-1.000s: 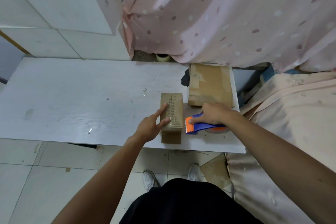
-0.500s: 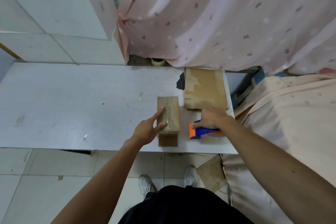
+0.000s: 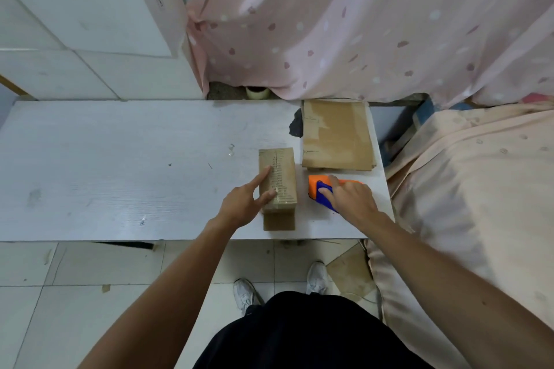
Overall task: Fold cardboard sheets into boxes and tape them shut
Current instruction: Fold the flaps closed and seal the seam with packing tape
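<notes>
Near the bench (image 3: 120,159) front edge, the left hand (image 3: 242,204) rests straight-fingered on a folded box (image 3: 280,177), apparently taped; the right hand (image 3: 353,201) grips the tape dispenser (image 3: 317,189) just beside it. Behind, flat cardboard sheets (image 3: 335,135) lie unfolded, work left to do

Brown box (image 3: 278,178) lying flat, top taped; flat cardboard sheets (image 3: 337,135) stacked beyond; orange-blue tape dispenser (image 3: 318,189) just beside box.

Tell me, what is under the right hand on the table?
An orange and blue tape dispenser lies under the right hand. Its rear part is covered, so any tape roll is hidden.
</notes>
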